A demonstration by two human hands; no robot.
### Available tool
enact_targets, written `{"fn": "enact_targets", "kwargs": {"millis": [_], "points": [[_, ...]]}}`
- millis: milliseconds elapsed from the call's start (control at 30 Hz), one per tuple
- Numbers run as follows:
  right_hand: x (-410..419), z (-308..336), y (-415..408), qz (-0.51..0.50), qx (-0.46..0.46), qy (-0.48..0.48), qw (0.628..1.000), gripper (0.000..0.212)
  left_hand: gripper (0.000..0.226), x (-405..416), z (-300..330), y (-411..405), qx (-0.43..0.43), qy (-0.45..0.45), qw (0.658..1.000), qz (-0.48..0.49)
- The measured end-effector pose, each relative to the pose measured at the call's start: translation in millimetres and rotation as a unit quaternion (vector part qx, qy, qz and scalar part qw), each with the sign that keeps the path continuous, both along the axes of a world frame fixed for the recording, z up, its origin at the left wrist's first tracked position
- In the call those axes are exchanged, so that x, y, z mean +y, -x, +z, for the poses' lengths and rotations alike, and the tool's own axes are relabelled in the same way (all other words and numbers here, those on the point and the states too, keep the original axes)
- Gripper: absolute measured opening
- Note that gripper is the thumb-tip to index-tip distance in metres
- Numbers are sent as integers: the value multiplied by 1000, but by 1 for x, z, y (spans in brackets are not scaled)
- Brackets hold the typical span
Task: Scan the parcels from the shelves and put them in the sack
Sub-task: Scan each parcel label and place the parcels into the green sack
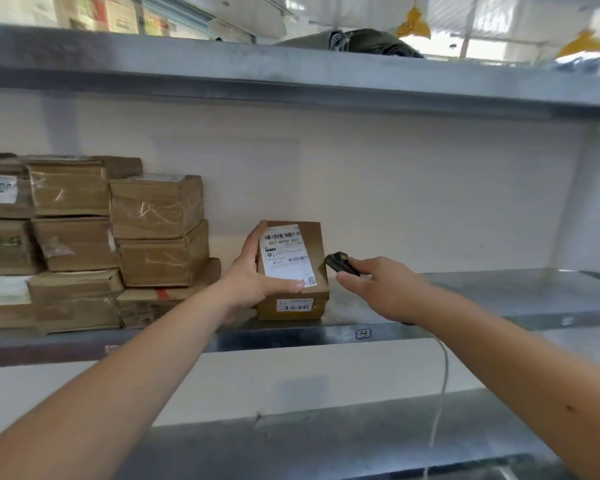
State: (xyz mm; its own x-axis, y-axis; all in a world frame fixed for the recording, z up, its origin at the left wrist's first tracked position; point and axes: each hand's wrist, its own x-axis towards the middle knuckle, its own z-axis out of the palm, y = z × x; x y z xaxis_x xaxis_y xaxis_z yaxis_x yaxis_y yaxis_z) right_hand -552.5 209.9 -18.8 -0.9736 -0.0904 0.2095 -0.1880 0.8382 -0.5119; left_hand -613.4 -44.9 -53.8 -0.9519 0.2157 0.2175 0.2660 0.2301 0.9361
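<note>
Gripping the small cardboard parcel (pixel 291 271) on the shelf (pixel 465 299), left hand (pixel 253 275) wraps its side; right hand (pixel 378 285) clutches the scanner (pixel 340 263). Looks light and stiff, so grabbing the edges should work.

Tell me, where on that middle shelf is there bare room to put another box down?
The metal shelf is bare to the right of the held parcel and the scanner, out to the right post. The left end is crowded: stacked boxes fill it, with only a narrow gap beside the left hand.
</note>
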Motion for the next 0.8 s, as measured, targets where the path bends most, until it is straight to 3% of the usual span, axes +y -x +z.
{"fn": "enact_targets", "kwargs": {"millis": [367,600,800], "points": [[-28,7,-92,-47,-17,-80,996,34,135,-9,-24,-22,252,146,956,40],[-48,3,-141,-65,-36,-188,979,43,131,-12,-23,-26,300,163,940,5],[-55,-7,-165,-86,-48,-212,972,51,130,-12,-16,-29,318,203,926,-18]]}}
